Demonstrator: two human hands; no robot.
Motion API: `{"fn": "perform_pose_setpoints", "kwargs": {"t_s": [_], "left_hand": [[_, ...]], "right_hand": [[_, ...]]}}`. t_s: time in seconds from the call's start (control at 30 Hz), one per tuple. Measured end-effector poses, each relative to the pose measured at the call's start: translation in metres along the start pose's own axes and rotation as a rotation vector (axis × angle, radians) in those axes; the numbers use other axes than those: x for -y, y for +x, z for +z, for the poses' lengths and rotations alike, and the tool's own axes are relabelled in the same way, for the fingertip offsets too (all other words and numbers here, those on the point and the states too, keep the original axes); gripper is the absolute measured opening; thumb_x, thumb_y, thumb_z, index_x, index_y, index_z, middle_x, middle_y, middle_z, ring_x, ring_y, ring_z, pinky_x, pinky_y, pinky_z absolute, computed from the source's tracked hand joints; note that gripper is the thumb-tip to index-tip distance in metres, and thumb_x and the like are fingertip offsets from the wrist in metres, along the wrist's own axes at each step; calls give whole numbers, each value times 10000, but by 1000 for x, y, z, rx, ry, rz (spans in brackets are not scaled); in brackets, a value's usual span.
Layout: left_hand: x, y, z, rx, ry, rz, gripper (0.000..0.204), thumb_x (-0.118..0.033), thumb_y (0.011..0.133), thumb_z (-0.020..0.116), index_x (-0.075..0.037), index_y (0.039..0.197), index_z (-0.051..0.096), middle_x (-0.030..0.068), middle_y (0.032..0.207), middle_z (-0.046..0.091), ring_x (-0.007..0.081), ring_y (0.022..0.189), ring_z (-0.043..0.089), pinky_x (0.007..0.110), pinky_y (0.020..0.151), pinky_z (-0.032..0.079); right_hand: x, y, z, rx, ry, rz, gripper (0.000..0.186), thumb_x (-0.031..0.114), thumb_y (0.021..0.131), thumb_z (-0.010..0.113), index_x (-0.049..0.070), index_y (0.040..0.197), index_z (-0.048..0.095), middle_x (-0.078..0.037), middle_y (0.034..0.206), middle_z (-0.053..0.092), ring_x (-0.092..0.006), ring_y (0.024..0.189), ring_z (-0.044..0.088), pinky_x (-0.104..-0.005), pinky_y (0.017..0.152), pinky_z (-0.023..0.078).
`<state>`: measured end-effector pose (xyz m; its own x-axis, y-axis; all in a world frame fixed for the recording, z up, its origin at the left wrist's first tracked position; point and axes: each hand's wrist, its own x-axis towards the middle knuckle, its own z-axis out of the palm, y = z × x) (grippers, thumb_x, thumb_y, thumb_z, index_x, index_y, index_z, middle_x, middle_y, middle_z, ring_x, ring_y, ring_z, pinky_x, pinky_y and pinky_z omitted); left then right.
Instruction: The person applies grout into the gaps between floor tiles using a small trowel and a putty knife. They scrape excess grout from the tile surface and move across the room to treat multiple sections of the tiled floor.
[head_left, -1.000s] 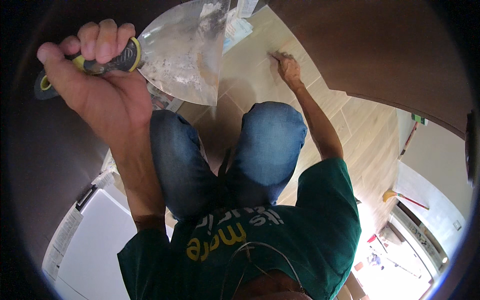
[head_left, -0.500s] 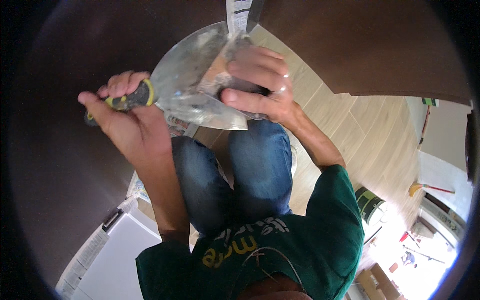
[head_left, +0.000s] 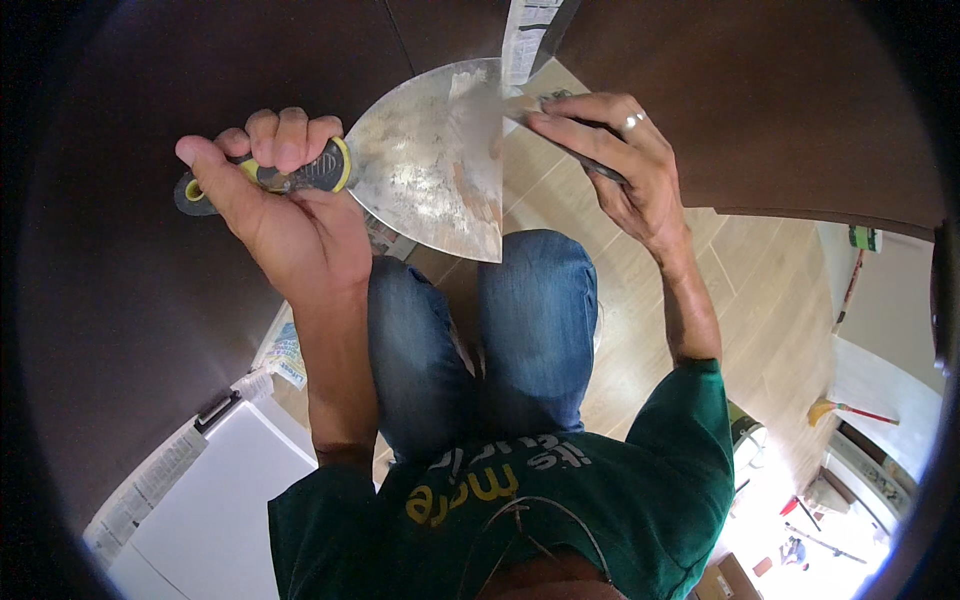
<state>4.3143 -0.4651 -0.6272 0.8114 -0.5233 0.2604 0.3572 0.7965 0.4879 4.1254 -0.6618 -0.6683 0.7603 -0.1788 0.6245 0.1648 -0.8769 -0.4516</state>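
Far left: a dark brown, smooth flat panel (head_left: 120,280), its outer part lost in the black rim of the lens. Lower left: a smooth white flat surface (head_left: 220,510), cut off by the lower edge; kind not clear. Printed paper strips (head_left: 155,480) run along its border.

Left hand (head_left: 285,220): fingers closed around the black-and-yellow handle of a broad, fan-shaped putty knife (head_left: 430,150) with a metal blade. Palm faces the camera; the middle of the handle is partly covered by fingers and thumb. Blade is held above the knees, its straight edge to the right, face smeared with pale and tan residue. Behind the blade's lower curve, a scrap of printed paper (head_left: 390,238) shows only in part.

Centre: blue denim trousers (head_left: 535,320), and a dark green T-shirt (head_left: 620,480) with folded, partly hidden lettering. Above, a printed paper strip (head_left: 530,40), cut off at the top.

Right hand (head_left: 645,175): gripping a thin, dark-backed flat scraper (head_left: 600,168), seen nearly edge-on. Its far end is blurred, close by the putty knife's straight edge; contact cannot be told.

Right: pale wood-look plank floor (head_left: 740,290); a green-and-white bucket (head_left: 743,432), mostly hidden by the sleeve; a yellow-headed, red-handled broom (head_left: 850,409). Lower right corner washed out by glare.
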Motion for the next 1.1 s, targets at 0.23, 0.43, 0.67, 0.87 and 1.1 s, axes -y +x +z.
{"fn": "perform_pose_setpoints", "kwargs": {"t_s": [0.23, 0.43, 0.67, 0.87, 1.1], "left_hand": [[7, 3, -3, 28, 209, 151, 361, -483, 969, 502, -155, 831, 562, 1, 715, 579, 112, 640, 547, 314, 663, 472], [-25, 2, -20, 168, 204, 99, 375, -485, 964, 517, -137, 835, 570, 22, 753, 554, 140, 691, 532, 327, 714, 455], [-13, 2, -4, 100, 106, 71, 256, -270, 922, 594, -89, 756, 522, 27, 703, 448, 141, 697, 436, 306, 716, 370], [-9, 4, -2, 40, 150, 78, 217, -218, 906, 583, -84, 743, 533, 28, 704, 452, 140, 696, 444, 308, 722, 372], [-2, 9, -5, 19, 173, 84, 204, -206, 892, 580, -85, 740, 517, 28, 697, 442, 143, 688, 443, 310, 715, 370]], "right_hand": [[13, -3, -8, 324, -7, -121, 455, -85, 827, 532, 206, 1122, 720, -43, 1083, 677, -229, 1030, 637, -375, 907, 544], [-108, -52, -13, 376, 116, 458, 279, 99, 939, 536, 150, 1167, 688, -83, 1112, 671, -281, 959, 640, -409, 894, 515], [-258, -207, 69, 345, -496, 491, 247, 172, 902, 575, 132, 1133, 653, -118, 1037, 659, -357, 877, 638, -422, 799, 521], [-260, -225, 99, 389, -674, 535, 334, 140, 882, 565, 234, 1195, 631, -66, 1138, 632, -302, 1005, 606, -431, 840, 504], [-247, -238, 86, 482, -532, 440, 351, 128, 883, 532, 235, 1203, 628, -59, 1204, 613, -294, 1089, 566, -441, 905, 469]]}}
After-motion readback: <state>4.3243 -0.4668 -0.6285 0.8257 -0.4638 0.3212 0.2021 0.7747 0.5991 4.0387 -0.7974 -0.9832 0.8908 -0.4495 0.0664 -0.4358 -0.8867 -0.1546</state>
